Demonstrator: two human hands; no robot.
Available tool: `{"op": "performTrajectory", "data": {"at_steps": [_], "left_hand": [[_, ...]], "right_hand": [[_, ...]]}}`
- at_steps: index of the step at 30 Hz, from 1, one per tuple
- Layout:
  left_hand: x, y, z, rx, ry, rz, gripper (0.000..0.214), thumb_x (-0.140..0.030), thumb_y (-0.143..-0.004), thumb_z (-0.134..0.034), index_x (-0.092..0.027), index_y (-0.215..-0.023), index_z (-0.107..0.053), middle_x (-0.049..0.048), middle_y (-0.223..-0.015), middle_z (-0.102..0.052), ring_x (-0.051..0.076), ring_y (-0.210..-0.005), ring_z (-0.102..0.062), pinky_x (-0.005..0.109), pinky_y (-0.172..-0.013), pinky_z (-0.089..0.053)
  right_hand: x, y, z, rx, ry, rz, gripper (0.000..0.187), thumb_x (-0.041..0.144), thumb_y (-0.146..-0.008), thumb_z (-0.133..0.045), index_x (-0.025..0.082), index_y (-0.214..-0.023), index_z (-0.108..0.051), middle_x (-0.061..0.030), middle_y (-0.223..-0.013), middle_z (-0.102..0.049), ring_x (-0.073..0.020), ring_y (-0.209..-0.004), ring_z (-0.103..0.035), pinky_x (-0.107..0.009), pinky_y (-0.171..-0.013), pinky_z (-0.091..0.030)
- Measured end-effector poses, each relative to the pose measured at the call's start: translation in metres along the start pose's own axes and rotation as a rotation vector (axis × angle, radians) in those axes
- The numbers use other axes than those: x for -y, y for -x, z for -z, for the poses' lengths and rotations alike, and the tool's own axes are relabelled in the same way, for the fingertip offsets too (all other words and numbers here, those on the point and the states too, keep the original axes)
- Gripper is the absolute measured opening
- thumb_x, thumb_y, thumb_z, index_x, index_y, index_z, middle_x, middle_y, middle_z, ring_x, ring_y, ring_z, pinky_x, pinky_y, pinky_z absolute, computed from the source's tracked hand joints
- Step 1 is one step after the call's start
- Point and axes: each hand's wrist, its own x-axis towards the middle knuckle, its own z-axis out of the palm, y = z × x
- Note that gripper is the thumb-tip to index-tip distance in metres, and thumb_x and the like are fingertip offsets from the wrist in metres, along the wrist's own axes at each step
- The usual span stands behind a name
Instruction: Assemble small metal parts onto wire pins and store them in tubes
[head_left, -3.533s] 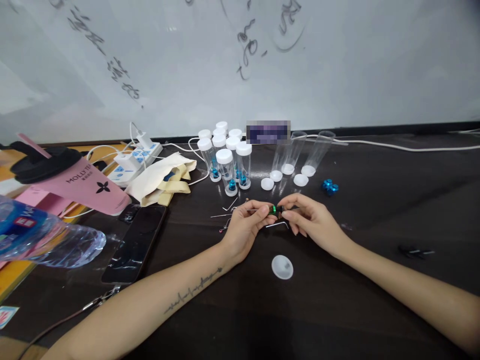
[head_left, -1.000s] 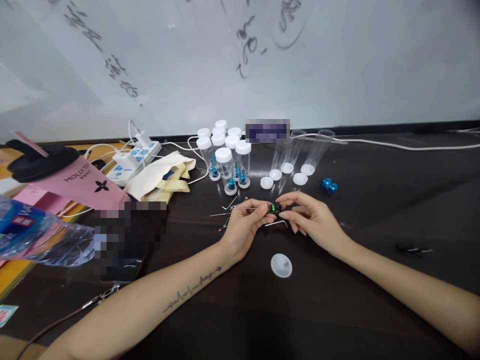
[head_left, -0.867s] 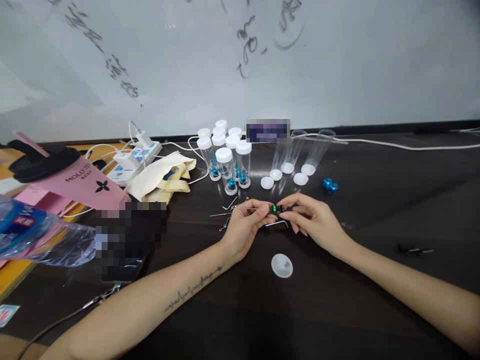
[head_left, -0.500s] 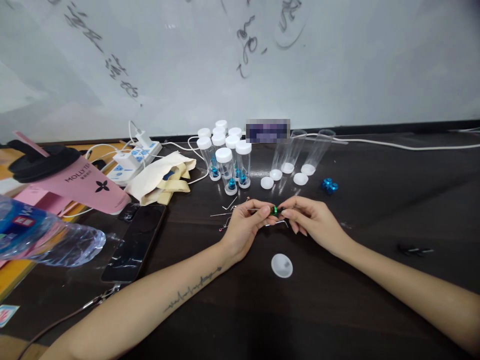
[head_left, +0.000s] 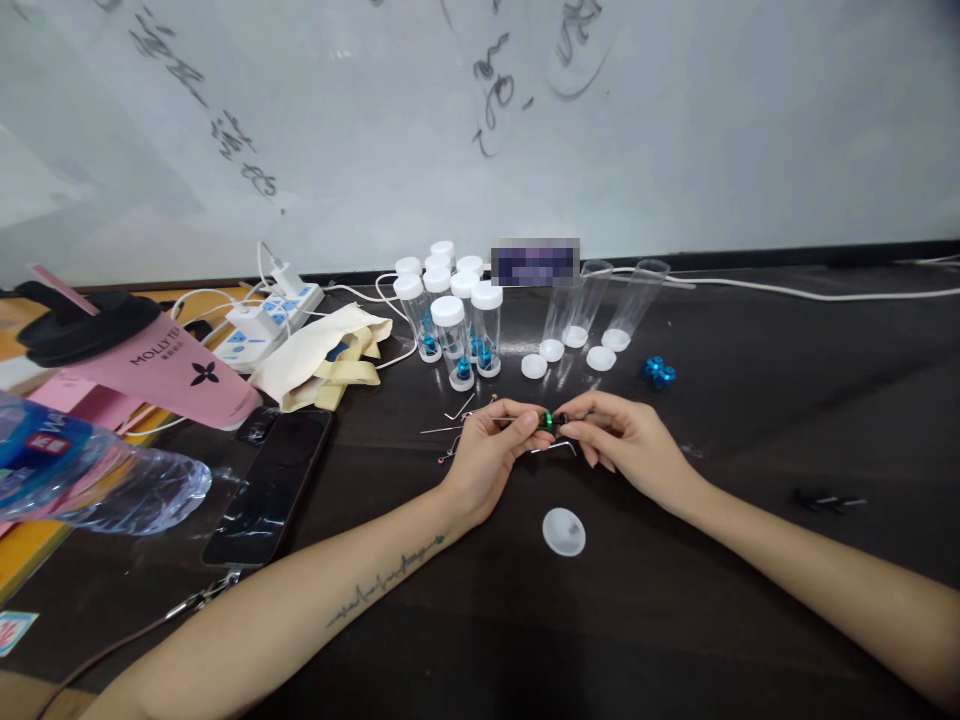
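Observation:
Between thumb and fingers, my left hand pinches a small green metallic part, with a thin metal rod running back over the fingers. My right hand closes on a small black piece at the right end of the green part; the fingertips partly hide it. Under and beside the hands lie a bent hex key and several thin metal pins. Nearer to me is a shallow white cap with something small and grey in it.
Several white-capped clear tubes with blue parts stand behind my left hand. Uncapped clear tubes, white caps and blue metal parts are behind my right. Black screws lie right; a phone, bottle and pink cup left.
The black piece in my right fingers sits slightly farther from the green part, and a little more of it shows. Both hands have otherwise barely moved.

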Motion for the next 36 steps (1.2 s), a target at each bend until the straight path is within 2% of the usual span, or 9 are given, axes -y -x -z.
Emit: {"op": "performTrajectory", "data": {"at_steps": [7,12,24,30,36], "left_hand": [[0.0014,0.0004,0.0018,-0.002,-0.005,-0.001,0.016,-0.026,-0.073,-0.079,-0.013,-0.079,-0.073,0.0016,-0.074,-0.068,0.009,-0.067,-0.065,0.022,-0.072,-0.052],[0.0023,-0.001,0.0019,-0.026,0.018,-0.003,0.013,-0.025,-0.073,-0.078,-0.014,-0.076,-0.073,0.0017,-0.077,-0.069,0.009,-0.068,-0.065,0.022,-0.074,-0.052],[-0.0005,-0.0001,0.0002,-0.01,0.024,0.024,0.014,-0.024,-0.072,-0.08,-0.012,-0.077,-0.073,0.002,-0.076,-0.069,0.009,-0.068,-0.065,0.021,-0.073,-0.052],[0.0018,-0.0011,0.0009,-0.008,0.045,0.006,0.01,-0.021,-0.077,-0.075,-0.012,-0.079,-0.073,0.0011,-0.076,-0.069,0.008,-0.069,-0.066,0.019,-0.072,-0.052],[0.002,-0.0019,0.0017,-0.017,0.034,0.003,0.011,-0.021,-0.076,-0.077,-0.011,-0.08,-0.073,0.0012,-0.072,-0.068,0.008,-0.067,-0.065,0.018,-0.07,-0.052]], "right_hand": [[-0.001,-0.0009,0.0008,0.019,0.013,-0.043,0.026,0.041,-0.089,-0.061,0.016,-0.095,-0.066,0.0047,-0.048,-0.053,-0.0076,-0.038,-0.042,-0.021,-0.04,-0.032],[-0.0002,-0.0009,0.0002,-0.005,-0.019,-0.007,0.026,0.034,-0.085,-0.069,0.019,-0.105,-0.064,0.0056,-0.054,-0.053,-0.0091,-0.044,-0.049,-0.021,-0.041,-0.037],[0.0006,-0.0002,0.0009,0.021,0.036,-0.003,0.021,0.037,-0.089,-0.063,0.016,-0.094,-0.066,0.0056,-0.048,-0.052,-0.0073,-0.04,-0.043,-0.02,-0.041,-0.033],[0.002,0.0002,0.0,-0.006,-0.017,0.02,0.028,0.039,-0.094,-0.055,0.018,-0.112,-0.062,0.0039,-0.059,-0.055,-0.0081,-0.043,-0.047,-0.019,-0.04,-0.035],[0.0033,0.002,0.002,-0.013,0.039,0.034,0.027,0.038,-0.096,-0.053,0.017,-0.107,-0.066,0.0046,-0.05,-0.052,-0.0078,-0.041,-0.043,-0.02,-0.043,-0.034]]}}
